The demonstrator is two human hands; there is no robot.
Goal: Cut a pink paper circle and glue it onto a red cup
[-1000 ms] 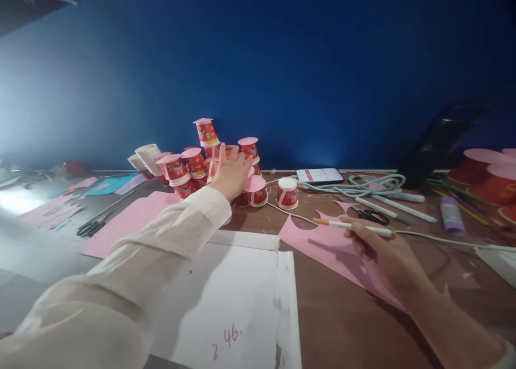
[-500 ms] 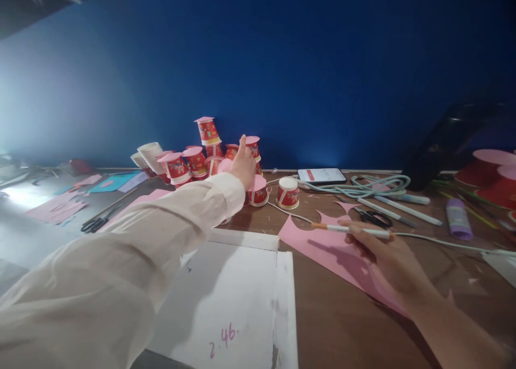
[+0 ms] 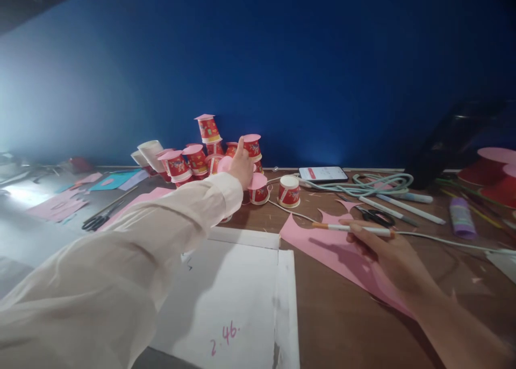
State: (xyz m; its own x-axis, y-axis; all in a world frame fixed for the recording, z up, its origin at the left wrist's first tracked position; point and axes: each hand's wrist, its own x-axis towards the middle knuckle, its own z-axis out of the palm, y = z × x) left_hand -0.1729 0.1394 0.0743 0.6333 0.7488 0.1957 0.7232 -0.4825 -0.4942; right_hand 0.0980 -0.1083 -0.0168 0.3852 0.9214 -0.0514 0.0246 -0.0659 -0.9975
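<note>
My left hand (image 3: pixel 242 165) reaches in among red paper cups topped with pink paper discs, one finger pointing up beside a stacked cup (image 3: pixel 252 148). Its other fingers are mostly hidden, so whether it holds anything does not show. Just right of it is a cup with a pink disc (image 3: pixel 258 190), and farther right an upturned red cup (image 3: pixel 289 191) has a bare white base. My right hand (image 3: pixel 373 242) is closed on a white and orange pen (image 3: pixel 342 227), held level above cut pink paper (image 3: pixel 322 250).
A white board (image 3: pixel 234 293) marked in pink lies in front. At the back are a phone (image 3: pixel 322 174) and a coiled cable (image 3: pixel 379 183). Black scissors (image 3: pixel 375 217), pale markers (image 3: pixel 411 210) and a purple glue stick (image 3: pixel 460 218) lie right. Scissors (image 3: pixel 97 220) and coloured paper (image 3: pixel 115 181) lie left.
The view has shifted very slightly. My left hand has moved a little lower and left beside the stacked cup; my right hand still holds the pen in the same place.
</note>
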